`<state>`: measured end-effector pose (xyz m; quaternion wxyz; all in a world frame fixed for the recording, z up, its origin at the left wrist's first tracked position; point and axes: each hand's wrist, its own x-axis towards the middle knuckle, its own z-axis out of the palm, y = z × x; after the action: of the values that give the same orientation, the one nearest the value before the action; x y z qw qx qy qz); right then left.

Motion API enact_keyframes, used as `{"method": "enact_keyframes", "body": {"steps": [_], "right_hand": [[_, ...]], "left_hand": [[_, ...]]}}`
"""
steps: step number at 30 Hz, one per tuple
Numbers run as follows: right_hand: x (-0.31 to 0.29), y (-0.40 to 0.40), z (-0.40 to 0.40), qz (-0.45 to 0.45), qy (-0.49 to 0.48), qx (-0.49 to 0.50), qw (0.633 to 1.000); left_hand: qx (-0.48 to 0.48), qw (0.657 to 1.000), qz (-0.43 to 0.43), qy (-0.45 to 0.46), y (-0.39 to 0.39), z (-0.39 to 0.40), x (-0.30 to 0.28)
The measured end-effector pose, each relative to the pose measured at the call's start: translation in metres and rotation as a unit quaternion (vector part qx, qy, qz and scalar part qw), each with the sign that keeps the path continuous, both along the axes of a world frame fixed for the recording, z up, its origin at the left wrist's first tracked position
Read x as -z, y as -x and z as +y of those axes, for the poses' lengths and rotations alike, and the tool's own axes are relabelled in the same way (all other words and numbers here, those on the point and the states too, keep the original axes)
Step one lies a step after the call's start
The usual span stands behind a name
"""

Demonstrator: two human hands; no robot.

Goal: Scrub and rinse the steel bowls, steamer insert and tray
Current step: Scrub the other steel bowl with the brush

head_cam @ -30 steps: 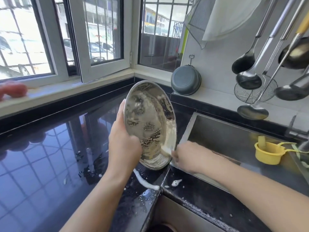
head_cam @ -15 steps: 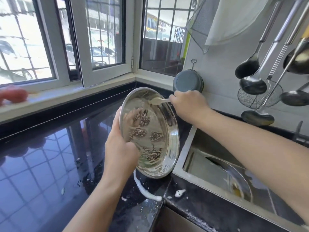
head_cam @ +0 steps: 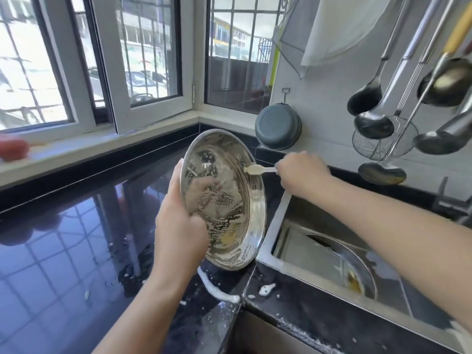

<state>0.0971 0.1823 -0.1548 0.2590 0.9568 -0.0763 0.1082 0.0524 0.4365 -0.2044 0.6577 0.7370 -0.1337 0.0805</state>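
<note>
Left hand (head_cam: 178, 226) grips left rim of soapy steamer insert (head_cam: 224, 203), tilted on edge above black counter (head_cam: 63, 251), just left of sink (head_cam: 275, 226); right hand (head_cam: 301, 172) clasps pale brush (head_cam: 255, 169), head touching insert's upper right rim

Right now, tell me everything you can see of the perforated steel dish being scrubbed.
The steamer insert is a round, shallow dish of shiny steel with clusters of small holes in its base. It is tilted on edge above the black counter beside the sink, its inside streaked with white suds. The left hand grips its left rim; the right hand holds a pale brush against its upper right rim.
</note>
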Motion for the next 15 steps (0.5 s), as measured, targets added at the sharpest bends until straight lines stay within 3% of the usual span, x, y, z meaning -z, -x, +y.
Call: {"method": "enact_keyframes", "body": {"steps": [4, 11, 15], "right_hand": [[0.027, 0.025, 0.005, 0.068, -0.009, 0.011, 0.998], [0.074, 0.087, 0.037, 0.189, -0.242, 0.047, 0.950], [0.056, 0.097, 0.009, 0.163, -0.394, 0.035, 0.904]], "left_hand": [[-0.003, 1.000, 0.000, -0.007, -0.003, 0.000, 0.000], [-0.032, 0.999, 0.006, -0.019, 0.007, -0.005, -0.002], [-0.073, 0.996, 0.041, 0.032, 0.007, -0.015, -0.011]]}}
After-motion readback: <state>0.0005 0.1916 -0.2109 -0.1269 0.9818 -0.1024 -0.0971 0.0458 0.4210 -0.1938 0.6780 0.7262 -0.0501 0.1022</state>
